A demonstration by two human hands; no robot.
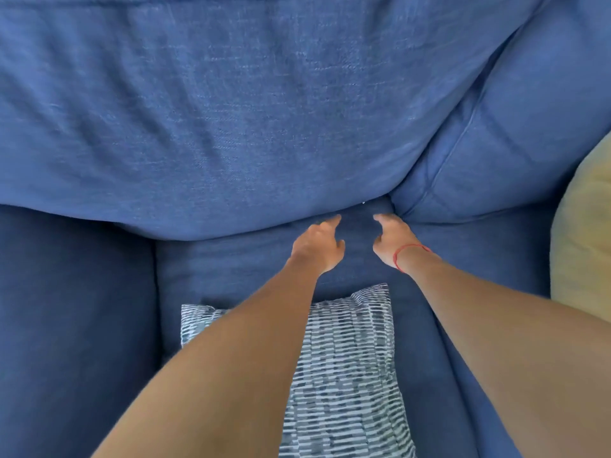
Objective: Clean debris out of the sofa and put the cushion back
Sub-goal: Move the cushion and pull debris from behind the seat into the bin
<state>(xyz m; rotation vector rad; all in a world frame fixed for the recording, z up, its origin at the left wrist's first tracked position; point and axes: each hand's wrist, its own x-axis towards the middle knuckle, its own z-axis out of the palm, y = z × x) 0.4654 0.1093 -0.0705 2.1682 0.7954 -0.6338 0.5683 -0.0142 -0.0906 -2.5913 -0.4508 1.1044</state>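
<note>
Both hands reach toward the crease where the blue sofa's back cushion [231, 110] meets the seat [231, 259]. The left hand [319, 244] lies just in front of that crease, knuckles up, its fingers loosely curled with the forefinger pointing at the gap; its grip holds nothing that shows. The right hand [391, 238], with a red string [405, 254] round its wrist, is close beside it on the side of the corner cushion [496, 143], thumb and fingers parted and likewise empty. The two hands are near each other but apart.

Just beyond the fingertips, right at the crease, sits a tiny white speck [363, 202]; it looks like a crumb, though it is too small to be sure. No other debris shows on the seat.

A patterned throw pillow [347, 358], white with grey dashes, lies flat on the seat well in front of the crease, under the forearms. A pale yellow cushion [582, 242] rests at the far right of the sofa.

As a judgement, the cleaning is near its end or at the last bit: the seat looks clear apart from that speck. What remains is to pick it out and then stand the throw pillow back against the back cushion, which is not yet done.
</note>
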